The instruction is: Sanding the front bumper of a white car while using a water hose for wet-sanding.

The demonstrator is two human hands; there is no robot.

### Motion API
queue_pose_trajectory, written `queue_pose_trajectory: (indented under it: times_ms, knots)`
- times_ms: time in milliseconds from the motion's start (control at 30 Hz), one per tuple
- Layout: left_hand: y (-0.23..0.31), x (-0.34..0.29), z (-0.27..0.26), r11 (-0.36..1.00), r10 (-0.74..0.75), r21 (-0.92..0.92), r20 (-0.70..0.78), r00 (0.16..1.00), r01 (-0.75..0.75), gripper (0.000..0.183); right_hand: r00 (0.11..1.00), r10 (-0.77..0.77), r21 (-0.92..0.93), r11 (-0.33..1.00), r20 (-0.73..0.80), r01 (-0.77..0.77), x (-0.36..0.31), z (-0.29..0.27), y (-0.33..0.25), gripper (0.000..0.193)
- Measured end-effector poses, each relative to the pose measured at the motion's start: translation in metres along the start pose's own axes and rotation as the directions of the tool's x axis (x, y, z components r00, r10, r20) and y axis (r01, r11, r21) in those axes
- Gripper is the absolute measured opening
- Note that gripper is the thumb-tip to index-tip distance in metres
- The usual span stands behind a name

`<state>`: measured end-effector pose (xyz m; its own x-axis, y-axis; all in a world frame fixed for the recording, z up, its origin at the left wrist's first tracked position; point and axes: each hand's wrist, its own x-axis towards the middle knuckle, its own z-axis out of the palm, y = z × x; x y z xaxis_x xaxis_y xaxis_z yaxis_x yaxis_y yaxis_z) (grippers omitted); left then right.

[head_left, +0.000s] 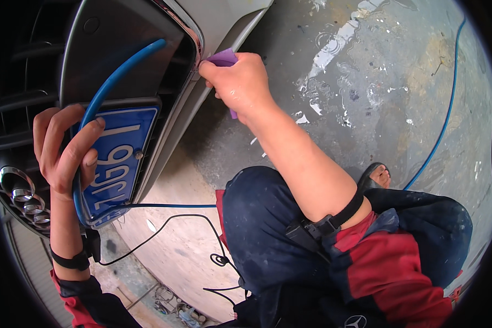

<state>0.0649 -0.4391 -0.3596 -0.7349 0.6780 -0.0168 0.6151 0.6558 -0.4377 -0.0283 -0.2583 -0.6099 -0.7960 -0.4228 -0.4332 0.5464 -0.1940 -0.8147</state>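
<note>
Grey floor, wet, stained; puddles reflecting bright light; paler floor area toward lower left.

Toward 12 o'clock, the purple sheet is partly covered by the right hand, at 9 parts of the blue hose and number plate are hidden by the left hand, at 11 the car is cut off, and at 7 small clutter cannot be made out.

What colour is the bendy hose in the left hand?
The hose is blue; it shows best in the head view.
</note>
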Motion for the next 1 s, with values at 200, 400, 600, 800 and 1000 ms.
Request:
queue_pose_trajectory:
  times_ms: [200,400,600,800,1000]
  knots:
    - [-0.001,0.000,0.002,1.000,-0.003,-0.004,-0.002,1.000,0.003,0.038,0.985,0.024,0.169,0.986,-0.172,0.005,-0.026,0.036,0.014,0.028]
    - [0.005,0.020,0.000,1.000,-0.004,-0.021,-0.060,0.998,0.002,0.034,0.967,-0.030,0.190,0.978,-0.254,0.081,-0.020,0.035,0.014,0.028]
    - [0.009,0.018,-0.002,0.999,-0.022,-0.036,-0.036,0.999,0.021,0.032,0.879,-0.279,0.024,0.950,-0.386,0.312,-0.009,0.024,0.012,0.021]
    - [0.007,0.013,-0.002,0.999,-0.026,-0.025,-0.046,0.999,0.025,0.030,0.809,-0.385,0.023,0.897,-0.445,0.440,-0.018,0.034,0.016,0.013]
    - [0.003,0.013,-0.002,0.999,0.011,-0.031,-0.012,1.000,-0.012,0.033,0.885,-0.233,0.095,0.951,-0.404,0.294,-0.024,0.035,0.011,0.012]
